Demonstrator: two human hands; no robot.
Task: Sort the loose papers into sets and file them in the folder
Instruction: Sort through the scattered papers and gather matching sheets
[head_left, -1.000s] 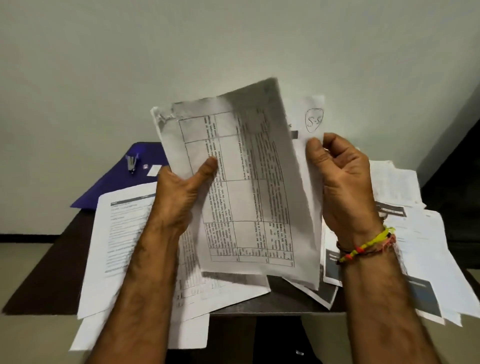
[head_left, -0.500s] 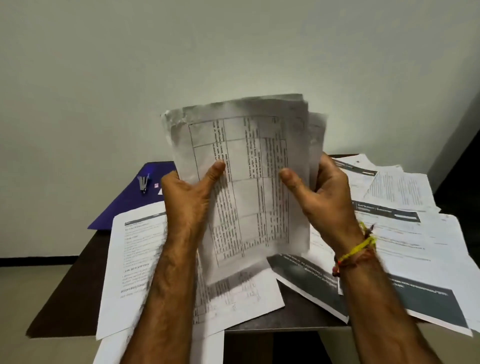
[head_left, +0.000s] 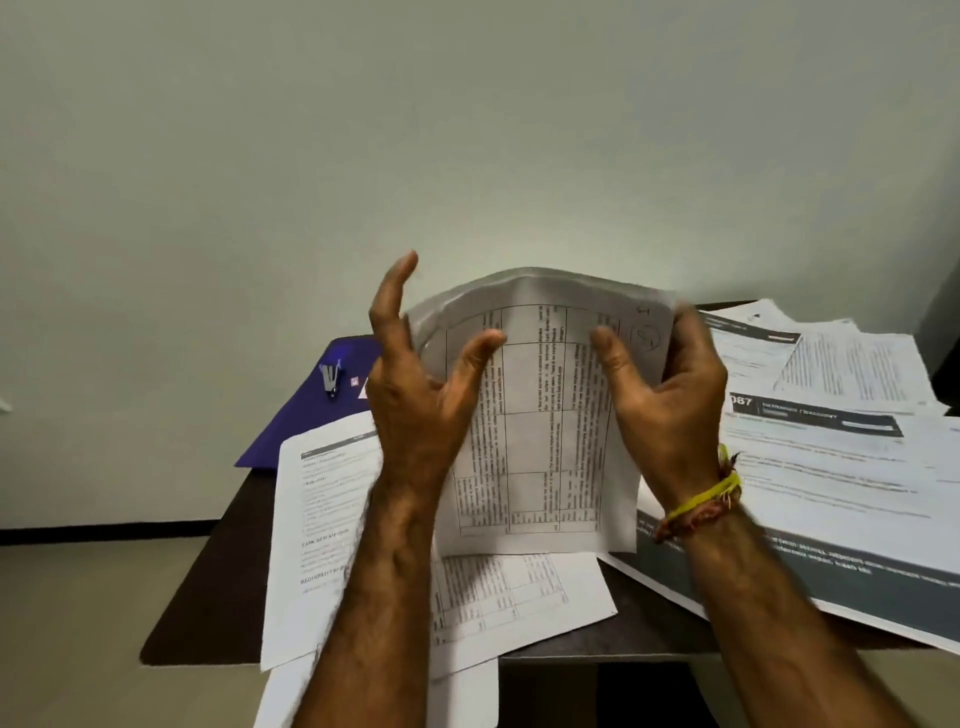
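Squaring up a set: my right hand (head_left: 670, 395) grips the table sheets (head_left: 540, 415), left hand (head_left: 415, 395) splayed open alongside; next, into the folder (head_left: 311, 410).

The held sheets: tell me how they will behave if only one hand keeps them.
The sheets are probably floppy: their top edge already bows over between the hands. They look light, since the right hand pinches them at one edge while the left hand is spread. They may fan apart; nothing visible binds them.
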